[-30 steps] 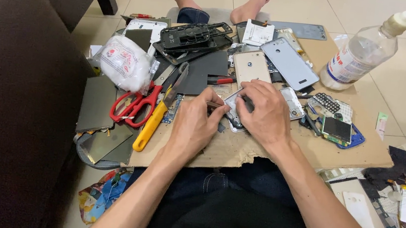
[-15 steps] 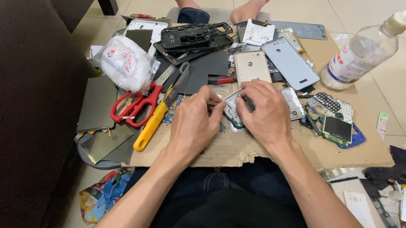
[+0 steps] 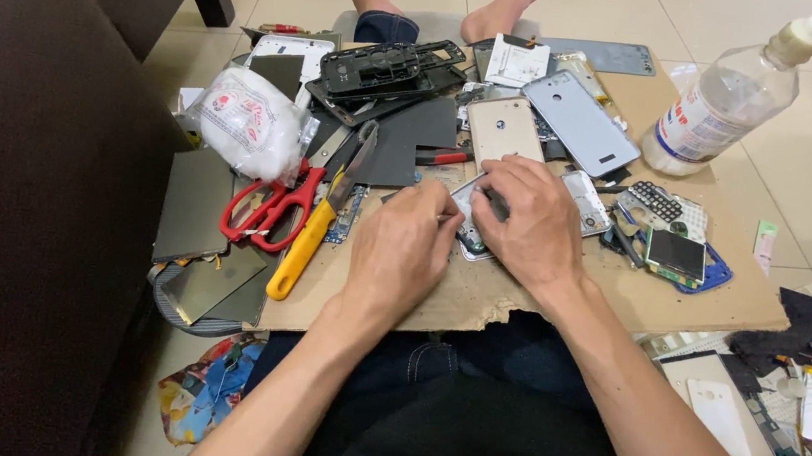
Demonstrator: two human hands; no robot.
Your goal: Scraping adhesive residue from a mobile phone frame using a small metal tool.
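Note:
My left hand (image 3: 402, 250) and my right hand (image 3: 525, 222) meet over a small silver phone frame (image 3: 471, 227) lying on a sheet of brown cardboard (image 3: 622, 281). The left hand's fingers pinch a thin metal tool whose tip points into the frame. The right hand presses down on the frame and covers most of it. A gold phone back (image 3: 503, 130) and a blue-grey phone back (image 3: 581, 122) lie just beyond my hands.
Red scissors (image 3: 270, 206) and a yellow-handled knife (image 3: 315, 231) lie left of my hands, beside a white plastic bag (image 3: 244, 121). A clear plastic bottle (image 3: 719, 102) stands at the right. A black phone frame (image 3: 388, 67), circuit boards (image 3: 677, 253) and loose parts lie about. A dark sofa (image 3: 30, 168) is at the left.
Both hands stay on the phone frame; the left hand's fingers shift only slightly with the tool.

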